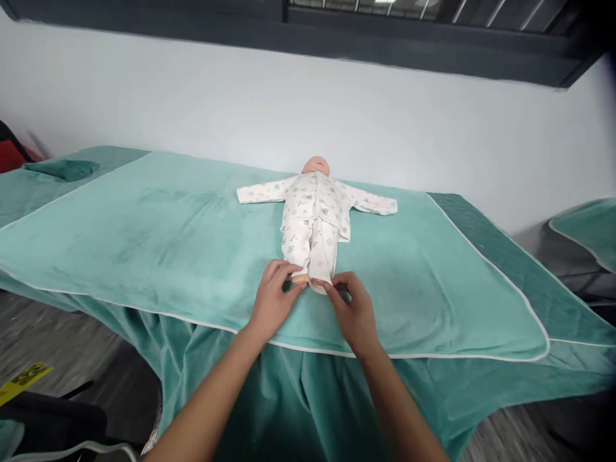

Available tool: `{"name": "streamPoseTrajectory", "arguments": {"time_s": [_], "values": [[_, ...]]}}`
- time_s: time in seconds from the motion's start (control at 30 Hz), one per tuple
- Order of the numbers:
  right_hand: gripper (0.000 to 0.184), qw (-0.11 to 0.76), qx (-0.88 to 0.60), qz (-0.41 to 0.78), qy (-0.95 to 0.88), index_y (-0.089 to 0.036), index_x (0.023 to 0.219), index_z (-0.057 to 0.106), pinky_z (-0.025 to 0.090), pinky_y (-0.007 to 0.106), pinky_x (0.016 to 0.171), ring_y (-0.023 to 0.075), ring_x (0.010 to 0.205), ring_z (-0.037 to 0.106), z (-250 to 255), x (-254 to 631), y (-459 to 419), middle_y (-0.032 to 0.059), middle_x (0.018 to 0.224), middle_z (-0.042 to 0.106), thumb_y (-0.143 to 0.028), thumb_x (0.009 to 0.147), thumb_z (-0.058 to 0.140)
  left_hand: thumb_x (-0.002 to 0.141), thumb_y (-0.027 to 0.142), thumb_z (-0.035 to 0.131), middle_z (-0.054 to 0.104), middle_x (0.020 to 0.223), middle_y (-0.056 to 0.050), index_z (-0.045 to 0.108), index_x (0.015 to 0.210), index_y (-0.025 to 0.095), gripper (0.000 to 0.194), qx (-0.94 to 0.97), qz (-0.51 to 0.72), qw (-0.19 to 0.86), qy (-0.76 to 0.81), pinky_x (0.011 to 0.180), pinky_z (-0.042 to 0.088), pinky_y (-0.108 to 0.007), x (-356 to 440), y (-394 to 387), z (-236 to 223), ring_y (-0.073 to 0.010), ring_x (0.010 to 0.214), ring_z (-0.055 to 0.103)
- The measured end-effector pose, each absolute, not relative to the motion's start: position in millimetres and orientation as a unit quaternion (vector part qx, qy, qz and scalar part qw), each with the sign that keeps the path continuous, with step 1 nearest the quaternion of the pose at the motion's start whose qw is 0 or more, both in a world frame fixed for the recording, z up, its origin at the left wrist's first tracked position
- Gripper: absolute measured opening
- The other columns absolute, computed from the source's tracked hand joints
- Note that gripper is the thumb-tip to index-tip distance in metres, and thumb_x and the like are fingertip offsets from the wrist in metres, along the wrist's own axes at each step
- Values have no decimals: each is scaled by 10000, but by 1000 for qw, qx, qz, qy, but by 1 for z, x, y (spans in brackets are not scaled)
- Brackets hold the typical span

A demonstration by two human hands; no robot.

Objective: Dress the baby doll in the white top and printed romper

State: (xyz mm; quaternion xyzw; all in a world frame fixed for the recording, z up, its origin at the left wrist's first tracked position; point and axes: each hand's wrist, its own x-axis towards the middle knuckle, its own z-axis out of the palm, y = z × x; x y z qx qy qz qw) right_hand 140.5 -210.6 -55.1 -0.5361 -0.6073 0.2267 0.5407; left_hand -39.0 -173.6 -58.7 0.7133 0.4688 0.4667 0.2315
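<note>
A baby doll (pixel 316 165) lies on its back on a teal bed cover, its head toward the wall and its feet toward me. It wears a white patterned jacket (pixel 308 199) with the sleeves spread out to both sides, and matching baby trousers (pixel 323 247). My left hand (pixel 276 295) pinches the trouser cuff by the doll's foot on the left. At the other leg's cuff, my right hand (pixel 353 308) grips the hem between thumb and fingers. The doll's toes show at the leg openings.
The teal cover (pixel 168 244) with white piping spreads over the bed, and its cloth hangs down in front of me. A white wall (pixel 192 102) rises behind, below a dark window frame (pixel 240 38). At lower left are a dark chair-like object and a yellow label (pixel 24 382).
</note>
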Motion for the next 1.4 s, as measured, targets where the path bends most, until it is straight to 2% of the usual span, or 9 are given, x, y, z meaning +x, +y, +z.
{"name": "streamPoseTrajectory", "arguments": {"time_s": [0.1,0.23,0.4,0.5,0.63,0.87,1.07,1.27,1.4], "values": [[97,570,-540,192,-589,-228,901,579,487,300,786,151,822,581,-41,144,-217,-8,874,589,-309,946,605,861,221,687,585,989,-17,657,1005,240,148,702,500,211,461,805,493,-292,-38,-173,-50,-153,899,581],[95,547,-558,135,-609,-228,943,578,497,348,829,191,901,587,-36,147,-221,29,939,600,-308,926,629,849,222,693,576,976,-15,670,1000,244,155,686,525,200,462,782,495,-296,-40,-172,-38,-152,865,576],[302,455,-531,36,-714,-248,1194,555,438,450,967,279,1150,543,-28,126,-213,99,1192,625,-283,908,648,862,230,669,567,987,-21,680,1021,251,160,695,528,196,447,809,506,-312,-41,-170,-32,-162,902,580],[221,368,-550,-2,-750,-247,1109,586,386,479,976,293,1068,567,-20,106,-198,80,1068,678,-260,895,644,869,200,652,555,964,-18,679,1013,243,153,700,526,190,444,802,502,-298,-44,-169,-32,-153,887,571],[64,327,-554,-10,-765,-240,963,579,358,477,995,268,965,572,-20,91,-178,51,930,678,-239,904,604,876,188,643,535,956,-11,681,990,238,130,695,528,197,446,771,495,-282,-52,-167,-37,-135,837,559],[88,362,-537,20,-762,-239,877,550,388,412,954,221,893,562,-33,94,-185,10,840,643,-159,894,581,884,175,639,530,936,-9,675,1010,243,148,710,517,188,439,763,490,-283,-62,-169,-48,-135,830,558],[159,378,-520,-10,-766,-241,870,545,388,452,1036,232,957,543,-42,105,-206,24,850,625,-82,863,540,916,154,584,541,953,-21,656,1057,245,183,747,490,161,420,786,491,-289,-63,-175,-60,-145,875,561],[186,396,-495,-30,-773,-254,905,587,360,504,1103,244,1111,549,-53,110,-210,40,969,659,-77,870,542,930,183,563,564,909,-18,639,1057,248,161,727,503,165,438,767,493,-304,-63,-181,-73,-158,839,564],[179,420,-512,-28,-749,-238,940,602,391,509,1084,265,1224,503,-53,110,-212,81,1191,628,-80,873,551,921,194,579,548,867,-5,626,1078,246,172,713,507,166,454,762,482,-300,-60,-183,-75,-158,825,555]]}}
